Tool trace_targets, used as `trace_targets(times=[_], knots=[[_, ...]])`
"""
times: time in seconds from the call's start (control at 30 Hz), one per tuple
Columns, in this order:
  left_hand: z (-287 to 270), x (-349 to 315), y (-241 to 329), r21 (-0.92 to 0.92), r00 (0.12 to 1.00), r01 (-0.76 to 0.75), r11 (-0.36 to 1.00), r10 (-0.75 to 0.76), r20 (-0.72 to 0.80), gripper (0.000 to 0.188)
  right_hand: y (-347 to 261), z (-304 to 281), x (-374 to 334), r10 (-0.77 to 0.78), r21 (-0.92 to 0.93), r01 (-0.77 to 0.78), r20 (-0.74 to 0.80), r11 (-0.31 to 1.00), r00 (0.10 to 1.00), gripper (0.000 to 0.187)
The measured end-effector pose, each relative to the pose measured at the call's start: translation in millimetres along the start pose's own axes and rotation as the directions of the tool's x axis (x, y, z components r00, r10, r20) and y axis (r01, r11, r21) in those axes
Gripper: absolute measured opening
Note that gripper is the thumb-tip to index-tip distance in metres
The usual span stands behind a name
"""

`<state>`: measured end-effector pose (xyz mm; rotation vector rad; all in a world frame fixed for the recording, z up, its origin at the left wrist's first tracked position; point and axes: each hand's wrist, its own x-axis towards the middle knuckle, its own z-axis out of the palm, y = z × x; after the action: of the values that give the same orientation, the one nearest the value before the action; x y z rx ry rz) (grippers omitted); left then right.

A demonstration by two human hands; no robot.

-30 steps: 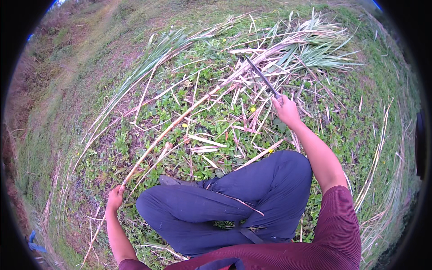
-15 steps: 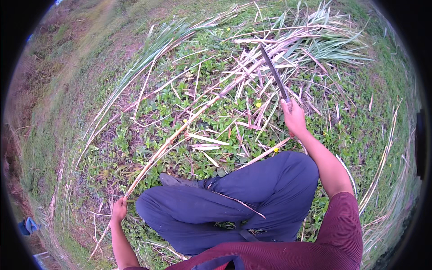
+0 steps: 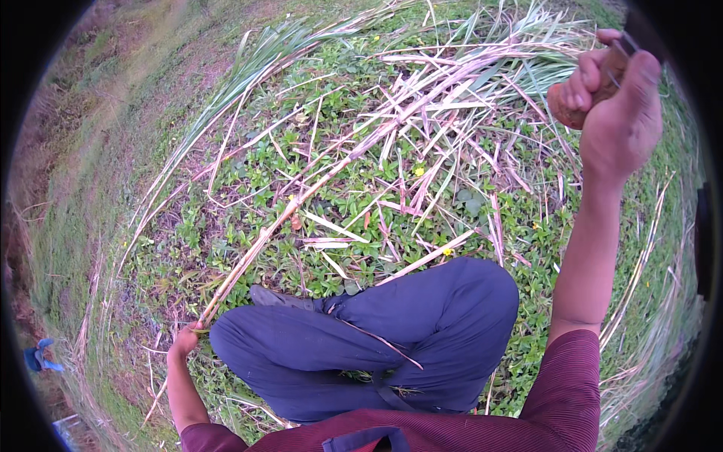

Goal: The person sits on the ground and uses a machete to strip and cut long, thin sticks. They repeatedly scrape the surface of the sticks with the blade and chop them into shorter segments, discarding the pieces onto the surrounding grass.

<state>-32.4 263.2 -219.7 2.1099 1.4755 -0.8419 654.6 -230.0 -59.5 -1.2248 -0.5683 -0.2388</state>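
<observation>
The left hand [image 3: 184, 340] clamps a long, tan, slender stalk [image 3: 320, 182] running 8 to 1 o'clock; the right hand [image 3: 623, 128], at 2, grips a dark-bladed, brown-handled knife [image 3: 644, 34] aimed outward.

The open ground is covered by a mat of low, leafy green plants [image 3: 177, 252], dotted with small bright yellow flowers [image 3: 419, 172]. Toward the upper left, it is given over to a blurred stretch of short, faded green-and-tan grass [image 3: 143, 75], bordered at the far left by a strip of reddish-brown growth [image 3: 38, 162]. The whole outdoor scene is lit by soft, diffuse daylight, and at the lower left edge a small blue shape [image 3: 39, 355] is too blurred to be identified.
</observation>
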Motion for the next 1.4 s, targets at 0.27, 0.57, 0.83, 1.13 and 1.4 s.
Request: trace_targets(times=[0.27,0.57,0.83,1.13,1.4], knots=[[15,-47,-66,0.185,0.992,0.126,0.975,-0.130,0.008,0.052,138,-61,-123,0.545,-0.478,-0.427,0.138,0.768,0.827,0.032],[-29,-15,128,0.322,0.977,-0.016,0.947,0.084,-0.197,0.032,197,-100,-221,0.499,-0.834,-0.067,0.262,0.548,0.826,0.048],[27,21,242,0.449,0.691,-0.228,0.864,0.468,-0.551,0.033,208,-109,-226,0.622,-0.969,-0.034,0.128,0.243,0.773,0.048],[6,37,228,0.193,0.781,-0.382,0.904,0.428,-0.455,0.039,181,-132,-173,0.670,-0.855,-0.201,0.207,0.478,0.713,0.047],[6,12,128,0.293,0.734,-0.324,0.900,0.434,-0.522,0.033,53,-22,-124,0.623,-0.774,-0.287,0.171,0.564,0.763,0.046]])
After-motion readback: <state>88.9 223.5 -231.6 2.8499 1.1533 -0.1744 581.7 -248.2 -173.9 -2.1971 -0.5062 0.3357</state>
